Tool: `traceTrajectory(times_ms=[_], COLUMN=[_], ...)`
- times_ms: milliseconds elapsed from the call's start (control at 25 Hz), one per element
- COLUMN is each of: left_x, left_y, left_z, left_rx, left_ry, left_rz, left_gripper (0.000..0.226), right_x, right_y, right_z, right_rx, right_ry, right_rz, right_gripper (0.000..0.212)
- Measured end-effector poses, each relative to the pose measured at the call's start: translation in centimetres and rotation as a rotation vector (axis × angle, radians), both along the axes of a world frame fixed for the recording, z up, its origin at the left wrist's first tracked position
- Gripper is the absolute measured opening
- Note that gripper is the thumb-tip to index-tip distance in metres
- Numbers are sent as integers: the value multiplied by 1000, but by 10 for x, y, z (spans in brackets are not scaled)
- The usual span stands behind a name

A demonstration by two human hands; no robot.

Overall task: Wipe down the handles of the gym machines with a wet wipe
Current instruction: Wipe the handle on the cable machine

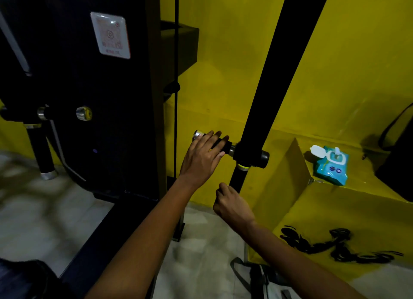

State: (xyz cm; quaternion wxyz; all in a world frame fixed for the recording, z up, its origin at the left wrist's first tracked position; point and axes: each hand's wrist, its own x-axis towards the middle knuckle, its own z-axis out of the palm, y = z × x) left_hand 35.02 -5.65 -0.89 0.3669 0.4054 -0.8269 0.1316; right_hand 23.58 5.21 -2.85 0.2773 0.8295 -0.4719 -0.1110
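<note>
Handle [220,143] under left hand [201,158]; wipes pack [331,165] on ledge [357,193].

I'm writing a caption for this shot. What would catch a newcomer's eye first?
The bright yellow wall dominates, crossed by a black slanted bar. At centre, the left hand lies over a short black handle, while the right hand is curled below it. A teal wet-wipe pack, flap open, sits on the yellow ledge at right.

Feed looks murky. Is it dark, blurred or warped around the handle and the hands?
Head view: dim overall, machine body nearly black; floor at left smeared by blur; handle, left hand and right hand fairly sharp; wide-angle bend makes the post lean; glare on the sticker.
</note>
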Motion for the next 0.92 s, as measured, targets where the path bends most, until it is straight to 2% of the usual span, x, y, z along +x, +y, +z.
traceTrajectory(times_ms=[280,720,920], left_x=[0,0,0], left_y=[0,4,7], left_z=[1,4,7], left_rx=[-20,11,39], left_ry=[2,-5,-12], left_rz=[9,1,9], left_gripper=[44,44,45], right_x=[-9,-8,-14], right_y=[-23,10,2], right_z=[31,-49,-25], right_rx=[-162,12,-91], right_ry=[-60,25,-29], right_rz=[10,75,144], right_gripper=[25,28,28])
